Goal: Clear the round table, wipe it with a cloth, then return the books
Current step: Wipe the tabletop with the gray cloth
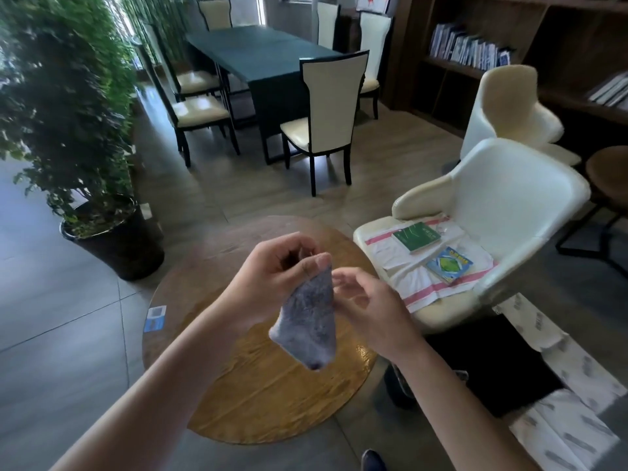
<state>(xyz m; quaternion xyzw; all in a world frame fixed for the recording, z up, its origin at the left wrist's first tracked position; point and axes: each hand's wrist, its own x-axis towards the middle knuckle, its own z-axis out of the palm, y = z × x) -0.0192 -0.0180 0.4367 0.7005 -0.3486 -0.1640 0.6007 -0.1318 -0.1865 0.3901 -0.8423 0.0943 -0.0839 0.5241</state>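
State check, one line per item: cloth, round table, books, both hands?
cloth: hanging above the table, pinched at its top by the left hand
round table: bare, nothing lying on it
green book: flat on the white chair's seat
blue book: flat on that seat
left hand: gripping cloth
right hand: fingers loosely curled beside cloth

The round wooden surface [272, 396] stood on a grey tiled floor [61, 300], its top showing bare grain with a glossy sheen on the near half. Just beside it to the right, a cream armchair [509, 205] carried a white towel with pink stripes [424, 283] on its seat; a green book [416, 236] and a blue book [449, 265] lay apart on that towel.
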